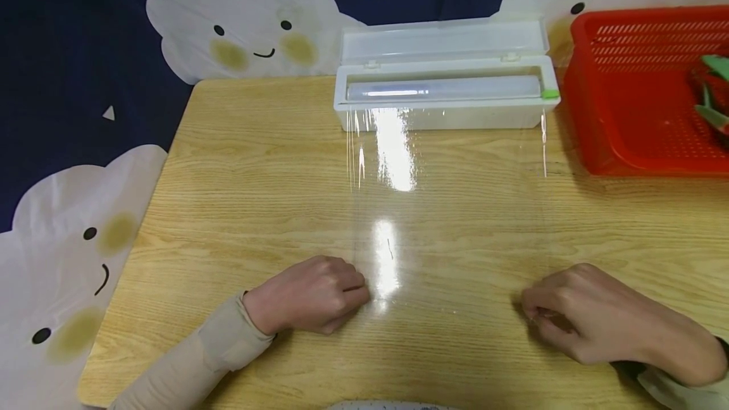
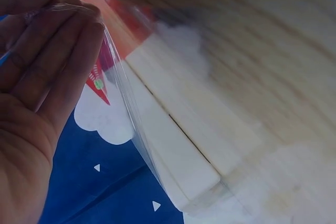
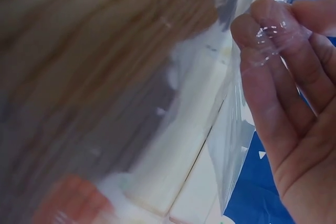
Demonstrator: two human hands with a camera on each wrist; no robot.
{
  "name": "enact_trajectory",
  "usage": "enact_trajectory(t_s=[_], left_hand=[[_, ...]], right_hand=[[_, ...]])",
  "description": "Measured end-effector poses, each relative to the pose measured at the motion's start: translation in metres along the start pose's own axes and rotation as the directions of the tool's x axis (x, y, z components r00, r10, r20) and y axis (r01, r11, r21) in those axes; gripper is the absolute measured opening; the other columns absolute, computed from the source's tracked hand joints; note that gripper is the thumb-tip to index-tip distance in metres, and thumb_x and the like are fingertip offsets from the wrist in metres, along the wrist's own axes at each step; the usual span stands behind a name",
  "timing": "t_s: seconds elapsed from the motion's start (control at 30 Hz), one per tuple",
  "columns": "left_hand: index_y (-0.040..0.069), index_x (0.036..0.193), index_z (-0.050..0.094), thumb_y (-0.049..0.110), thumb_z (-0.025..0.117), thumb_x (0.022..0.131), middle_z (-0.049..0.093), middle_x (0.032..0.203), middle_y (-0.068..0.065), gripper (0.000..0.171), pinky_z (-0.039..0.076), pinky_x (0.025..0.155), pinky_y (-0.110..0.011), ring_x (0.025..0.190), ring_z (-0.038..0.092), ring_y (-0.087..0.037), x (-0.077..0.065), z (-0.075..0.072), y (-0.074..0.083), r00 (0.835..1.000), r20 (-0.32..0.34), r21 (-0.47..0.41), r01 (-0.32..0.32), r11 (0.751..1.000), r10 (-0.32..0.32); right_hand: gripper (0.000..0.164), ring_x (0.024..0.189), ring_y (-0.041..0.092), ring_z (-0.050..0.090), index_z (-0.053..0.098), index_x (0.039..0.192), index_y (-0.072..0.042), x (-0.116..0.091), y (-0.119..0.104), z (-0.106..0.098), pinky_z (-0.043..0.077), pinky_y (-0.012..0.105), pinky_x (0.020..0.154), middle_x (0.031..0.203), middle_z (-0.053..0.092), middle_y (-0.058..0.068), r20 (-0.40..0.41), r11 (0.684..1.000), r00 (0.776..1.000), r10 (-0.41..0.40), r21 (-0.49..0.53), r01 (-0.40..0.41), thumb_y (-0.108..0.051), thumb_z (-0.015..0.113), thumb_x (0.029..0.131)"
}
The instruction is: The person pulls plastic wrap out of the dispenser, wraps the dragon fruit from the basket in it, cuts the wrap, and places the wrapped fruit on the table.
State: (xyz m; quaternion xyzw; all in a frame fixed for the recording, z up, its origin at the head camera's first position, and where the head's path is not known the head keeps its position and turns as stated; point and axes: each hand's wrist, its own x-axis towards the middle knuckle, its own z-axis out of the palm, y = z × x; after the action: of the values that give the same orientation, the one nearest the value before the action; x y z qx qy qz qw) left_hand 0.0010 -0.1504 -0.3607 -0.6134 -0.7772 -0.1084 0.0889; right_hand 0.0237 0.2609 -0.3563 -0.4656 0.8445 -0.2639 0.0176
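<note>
A sheet of clear plastic wrap [image 1: 455,220] stretches from a white dispenser box [image 1: 444,118] toward the near side of the wooden table. My left hand [image 1: 313,294] pinches the sheet's near left corner between thumb and fingers, as the left wrist view also shows. At the near right corner my right hand [image 1: 586,315] pinches the film, with a crinkled bit over its fingertips [image 3: 270,32]. The box's lid [image 1: 444,42] stands raised at the back, and the wrap roll [image 1: 455,88] lies inside. A green piece [image 1: 550,94] sits at the box's right end.
A red plastic basket [image 1: 604,160] stands at the back right, with green and red items inside. Behind and left of the table [image 1: 245,207] hangs dark blue cloth with white smiling clouds. Part of a pale rounded object [image 1: 387,405] shows at the bottom edge.
</note>
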Motion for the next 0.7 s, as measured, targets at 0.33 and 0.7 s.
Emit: enact_trajectory(t_s=[0.33, 0.7], left_hand=[[0.017, 0.072, 0.051, 0.003, 0.049, 0.095, 0.047, 0.065, 0.007, 0.027, 0.046, 0.060, -0.023, 0.059, 0.046, -0.009, -0.0001, 0.0021, 0.0022, 0.999, 0.001, 0.080, 0.043, 0.996, -0.043], [0.017, 0.082, 0.064, 0.006, 0.065, 0.091, 0.065, 0.078, 0.008, 0.014, 0.056, 0.079, -0.025, 0.076, 0.064, -0.010, -0.0010, 0.0019, 0.0006, 0.996, 0.058, 0.159, 0.058, 0.986, -0.068]], right_hand=[[0.041, 0.069, -0.015, 0.041, 0.061, 0.082, -0.034, -0.0026, 0.0032, -0.0021, 0.033, 0.006, 0.056, 0.078, 0.052, -0.027, -0.006, 0.999, 0.999, -0.037, -0.013, 0.037, -0.004, 0.083, 0.067], [0.033, 0.080, -0.004, 0.061, 0.073, 0.091, -0.031, -0.0028, 0.0083, -0.0038, 0.051, 0.015, 0.066, 0.091, 0.065, -0.022, -0.042, 0.992, 0.997, -0.070, -0.106, 0.065, -0.043, 0.047, 0.107]])
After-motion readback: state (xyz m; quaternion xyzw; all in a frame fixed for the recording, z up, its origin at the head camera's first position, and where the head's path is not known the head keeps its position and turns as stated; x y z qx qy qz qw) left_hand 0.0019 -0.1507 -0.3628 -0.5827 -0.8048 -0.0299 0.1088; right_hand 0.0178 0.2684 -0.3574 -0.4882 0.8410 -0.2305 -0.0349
